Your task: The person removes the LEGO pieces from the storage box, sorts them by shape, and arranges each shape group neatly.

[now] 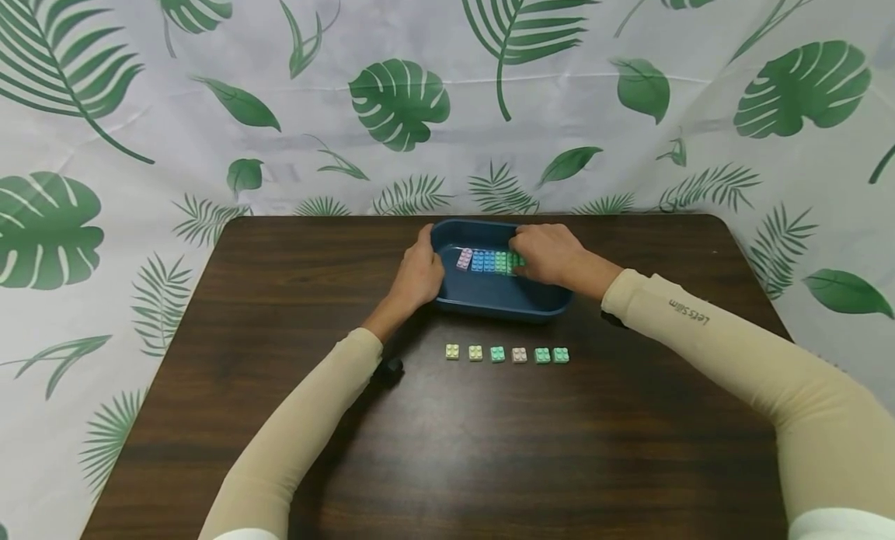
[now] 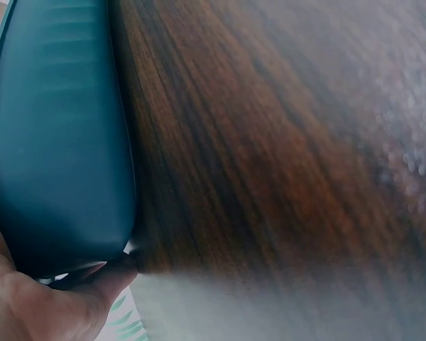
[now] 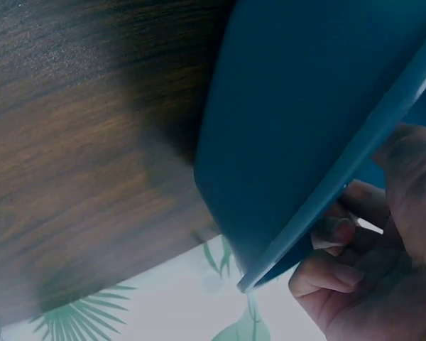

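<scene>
A dark blue rectangular tray (image 1: 489, 295) sits at the back of the table. My left hand (image 1: 422, 270) grips its left end, and the left wrist view shows fingers curled at the tray's outer wall (image 2: 64, 156). Inside lies a row of small studded toy bricks: a pink brick (image 1: 464, 259) at a slight angle, then blue bricks (image 1: 483, 261) and green bricks (image 1: 501, 262). Reaching over the right side, my right hand (image 1: 548, 252) pinches a green brick at the row's right end, partly hidden by the fingers. In the right wrist view, curled fingers (image 3: 334, 273) show past the rim.
In front of the tray, several small square bricks stand spaced in a line: yellow bricks (image 1: 452, 352), green bricks (image 1: 542, 355) and a pale pink brick (image 1: 519, 355). The dark wooden table (image 1: 531, 447) meets a leaf-patterned cloth (image 1: 294, 151) behind.
</scene>
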`<control>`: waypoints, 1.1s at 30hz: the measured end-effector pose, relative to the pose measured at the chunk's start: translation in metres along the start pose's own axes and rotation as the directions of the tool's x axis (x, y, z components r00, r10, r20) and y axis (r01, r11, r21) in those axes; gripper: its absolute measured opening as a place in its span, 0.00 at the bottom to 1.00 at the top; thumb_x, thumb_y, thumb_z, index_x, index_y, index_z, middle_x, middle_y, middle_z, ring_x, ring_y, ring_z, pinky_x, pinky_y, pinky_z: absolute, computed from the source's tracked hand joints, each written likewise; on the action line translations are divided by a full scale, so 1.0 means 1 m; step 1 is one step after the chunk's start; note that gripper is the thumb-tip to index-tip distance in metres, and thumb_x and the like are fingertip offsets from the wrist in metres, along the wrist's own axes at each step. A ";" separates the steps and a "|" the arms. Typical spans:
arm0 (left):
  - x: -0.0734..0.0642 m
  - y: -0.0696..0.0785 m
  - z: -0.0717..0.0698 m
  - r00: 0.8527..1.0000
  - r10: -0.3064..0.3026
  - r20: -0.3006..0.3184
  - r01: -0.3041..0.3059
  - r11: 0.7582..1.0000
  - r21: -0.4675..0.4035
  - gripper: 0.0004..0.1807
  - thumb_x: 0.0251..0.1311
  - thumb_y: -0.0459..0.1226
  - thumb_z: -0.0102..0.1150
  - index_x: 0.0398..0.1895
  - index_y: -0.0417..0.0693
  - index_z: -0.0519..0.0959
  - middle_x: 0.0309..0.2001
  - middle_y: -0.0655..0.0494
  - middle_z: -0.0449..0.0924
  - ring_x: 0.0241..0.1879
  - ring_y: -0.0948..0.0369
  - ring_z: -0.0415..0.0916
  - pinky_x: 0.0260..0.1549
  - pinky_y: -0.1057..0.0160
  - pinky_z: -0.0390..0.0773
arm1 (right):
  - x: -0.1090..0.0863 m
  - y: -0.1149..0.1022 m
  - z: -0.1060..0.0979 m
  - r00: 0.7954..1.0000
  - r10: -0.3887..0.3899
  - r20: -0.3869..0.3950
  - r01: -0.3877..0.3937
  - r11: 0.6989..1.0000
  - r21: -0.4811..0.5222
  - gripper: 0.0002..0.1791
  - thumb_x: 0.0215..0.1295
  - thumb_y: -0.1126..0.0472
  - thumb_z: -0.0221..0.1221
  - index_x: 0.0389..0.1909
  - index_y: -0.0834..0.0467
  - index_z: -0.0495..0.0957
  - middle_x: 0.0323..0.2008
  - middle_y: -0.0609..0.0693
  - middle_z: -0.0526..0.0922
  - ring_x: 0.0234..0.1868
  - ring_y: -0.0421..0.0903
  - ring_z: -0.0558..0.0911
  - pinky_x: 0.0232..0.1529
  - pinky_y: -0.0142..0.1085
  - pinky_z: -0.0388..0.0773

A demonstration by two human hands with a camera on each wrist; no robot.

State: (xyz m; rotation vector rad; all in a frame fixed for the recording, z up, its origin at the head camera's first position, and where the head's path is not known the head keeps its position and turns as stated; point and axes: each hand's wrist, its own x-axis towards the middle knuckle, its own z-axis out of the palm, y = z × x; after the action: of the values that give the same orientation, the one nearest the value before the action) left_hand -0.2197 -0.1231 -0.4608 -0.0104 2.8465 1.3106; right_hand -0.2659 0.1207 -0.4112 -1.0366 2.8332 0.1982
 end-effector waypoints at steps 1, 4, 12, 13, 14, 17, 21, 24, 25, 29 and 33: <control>0.000 0.000 0.000 1.000 0.001 0.001 -0.001 1.000 0.004 0.33 0.79 0.31 0.40 0.85 0.42 0.50 0.34 0.45 0.79 0.30 0.51 0.76 0.36 0.51 0.76 | -0.001 0.000 -0.001 1.000 0.002 0.005 -0.002 1.000 0.001 0.19 0.64 0.47 0.74 0.48 0.55 0.89 0.42 0.53 0.84 0.37 0.49 0.82 0.34 0.46 0.83; -0.001 0.001 0.000 1.000 0.004 0.009 -0.004 1.000 0.014 0.34 0.79 0.30 0.40 0.85 0.43 0.49 0.39 0.42 0.81 0.31 0.50 0.77 0.38 0.51 0.77 | -0.003 -0.002 -0.002 1.000 0.005 0.015 -0.005 1.000 -0.004 0.19 0.64 0.46 0.74 0.49 0.54 0.88 0.42 0.52 0.84 0.35 0.49 0.82 0.33 0.45 0.83; -0.003 0.002 -0.001 1.000 -0.003 0.023 0.003 1.000 0.019 0.34 0.79 0.30 0.39 0.86 0.43 0.48 0.51 0.36 0.83 0.45 0.46 0.81 0.50 0.46 0.79 | -0.017 -0.010 -0.018 1.000 -0.014 0.018 0.014 1.000 0.001 0.22 0.64 0.45 0.74 0.52 0.53 0.88 0.46 0.51 0.85 0.35 0.48 0.83 0.32 0.45 0.84; -0.003 0.002 -0.001 1.000 -0.006 0.027 0.006 1.000 0.017 0.34 0.79 0.30 0.38 0.86 0.43 0.48 0.53 0.36 0.83 0.47 0.46 0.81 0.51 0.46 0.79 | -0.020 -0.011 -0.022 1.000 -0.017 0.017 0.017 1.000 0.005 0.22 0.64 0.45 0.74 0.52 0.52 0.88 0.46 0.51 0.85 0.35 0.47 0.83 0.32 0.45 0.83; -0.003 0.002 -0.001 1.000 -0.007 0.028 0.006 1.000 0.017 0.34 0.79 0.30 0.38 0.86 0.44 0.48 0.55 0.36 0.83 0.48 0.46 0.81 0.52 0.46 0.79 | -0.022 -0.012 -0.025 1.000 -0.020 0.015 0.020 1.000 0.012 0.22 0.63 0.44 0.74 0.52 0.52 0.88 0.46 0.51 0.85 0.35 0.47 0.83 0.31 0.45 0.83; -0.002 0.003 -0.001 0.999 -0.005 0.033 0.004 1.000 0.018 0.34 0.80 0.31 0.37 0.86 0.44 0.47 0.61 0.35 0.81 0.51 0.47 0.82 0.53 0.46 0.80 | -0.030 -0.015 -0.034 0.999 -0.036 -0.007 0.036 0.999 0.019 0.21 0.63 0.43 0.73 0.51 0.51 0.89 0.43 0.50 0.84 0.33 0.45 0.82 0.29 0.43 0.81; 0.000 0.003 -0.002 0.999 -0.005 0.034 0.005 1.000 0.013 0.34 0.80 0.31 0.37 0.86 0.43 0.47 0.58 0.35 0.82 0.50 0.46 0.82 0.52 0.46 0.80 | -0.040 -0.022 -0.042 0.996 -0.066 -0.060 0.067 0.998 0.017 0.20 0.62 0.42 0.73 0.47 0.51 0.88 0.40 0.48 0.83 0.31 0.43 0.81 0.29 0.42 0.80; 0.001 0.003 -0.002 0.999 -0.012 0.035 0.012 1.000 0.015 0.34 0.80 0.31 0.37 0.86 0.43 0.48 0.62 0.35 0.81 0.54 0.46 0.82 0.55 0.45 0.80 | -0.048 -0.030 -0.047 0.993 -0.082 -0.090 0.085 0.996 0.033 0.19 0.62 0.42 0.73 0.45 0.51 0.88 0.39 0.48 0.82 0.30 0.43 0.79 0.27 0.42 0.79; 0.001 0.003 -0.002 0.999 -0.014 0.035 0.013 1.000 0.016 0.33 0.80 0.31 0.37 0.86 0.43 0.48 0.65 0.35 0.79 0.57 0.46 0.81 0.58 0.45 0.80 | -0.050 -0.033 -0.049 0.991 -0.088 -0.097 0.092 0.995 0.037 0.19 0.62 0.41 0.72 0.44 0.51 0.87 0.38 0.47 0.82 0.29 0.42 0.79 0.27 0.42 0.79; 0.001 0.003 -0.002 0.999 -0.013 0.036 0.012 1.000 0.018 0.33 0.80 0.31 0.37 0.86 0.43 0.48 0.71 0.35 0.75 0.63 0.46 0.80 0.61 0.44 0.79 | -0.058 -0.047 -0.050 0.984 -0.123 -0.127 0.130 0.991 0.043 0.20 0.60 0.40 0.72 0.42 0.50 0.87 0.38 0.47 0.82 0.27 0.41 0.77 0.26 0.40 0.77; 0.000 0.003 -0.002 0.999 -0.012 0.039 0.011 1.000 0.019 0.33 0.80 0.31 0.37 0.86 0.44 0.48 0.68 0.35 0.77 0.61 0.45 0.80 0.60 0.44 0.79 | -0.065 -0.062 -0.047 0.972 -0.173 -0.159 0.178 0.984 0.015 0.20 0.58 0.38 0.74 0.41 0.48 0.87 0.38 0.46 0.82 0.26 0.39 0.77 0.24 0.39 0.77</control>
State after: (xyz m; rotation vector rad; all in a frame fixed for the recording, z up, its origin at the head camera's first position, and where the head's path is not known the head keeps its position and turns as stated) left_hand -0.2203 -0.1227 -0.4568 -0.0013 2.8215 1.2675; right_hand -0.1791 0.1072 -0.3596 -1.3449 2.8483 0.0607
